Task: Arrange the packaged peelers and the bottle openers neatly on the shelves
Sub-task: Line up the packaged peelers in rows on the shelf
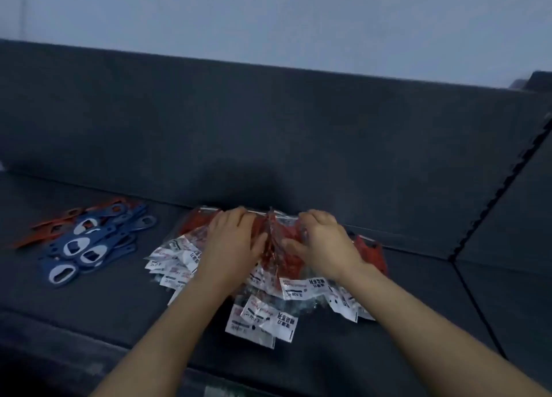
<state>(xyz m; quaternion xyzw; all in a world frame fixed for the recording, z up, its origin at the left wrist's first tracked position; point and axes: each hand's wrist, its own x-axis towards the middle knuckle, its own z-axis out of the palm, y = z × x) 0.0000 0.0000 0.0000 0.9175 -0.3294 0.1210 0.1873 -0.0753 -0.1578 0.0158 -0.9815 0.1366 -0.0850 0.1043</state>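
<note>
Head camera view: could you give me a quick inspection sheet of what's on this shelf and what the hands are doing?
Surface: dark shelf, with a dark back panel.
Job's things: packaged peelers fanned in a loose pile at centre; bottle openers, blue and orange, heaped at left.
Clutter: nothing seen.
Hands: left hand and right hand both pressed on the peeler pile, gathering packets.
Cables: nothing seen.
Surroundings: pale wall above.

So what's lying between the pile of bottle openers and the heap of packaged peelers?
Nothing: the head view shows only bare dark shelf surface between the bottle openers and the packaged peelers.
</note>
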